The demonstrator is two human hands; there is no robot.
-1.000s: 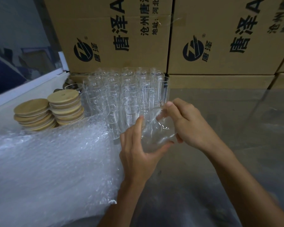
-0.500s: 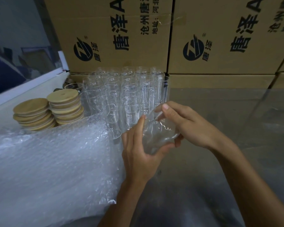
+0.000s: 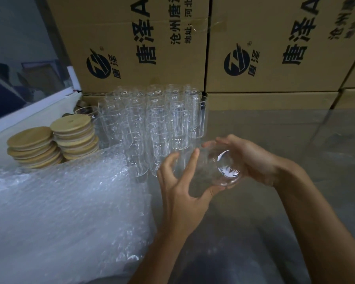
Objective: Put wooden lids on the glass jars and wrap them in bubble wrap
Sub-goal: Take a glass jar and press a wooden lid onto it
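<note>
At the far left, two stacks of wooden lids (image 3: 51,143) are sitting side by side against a white ledge (image 3: 29,117). In front of them a sheet of bubble wrap (image 3: 66,206) is lying spread over the left half of the table (image 3: 295,140). Just right of the lids, a block of empty glass jars (image 3: 150,124) is standing upright in rows, backing onto cardboard boxes (image 3: 264,48) printed with dark characters.

The left hand (image 3: 180,193) is reaching up beside the edge of the wrap, fingers spread and slightly bent, its thumb touching the underside of a single glass jar (image 3: 217,167) while the fingertips are resting lightly at the jar's left end. This jar is being held tipped on its side in the air in front of the standing rows, its thick base facing the camera. The right hand (image 3: 252,160) is cupping the jar from the right, fingers curling over the top and thumb underneath, gripping it.
</note>
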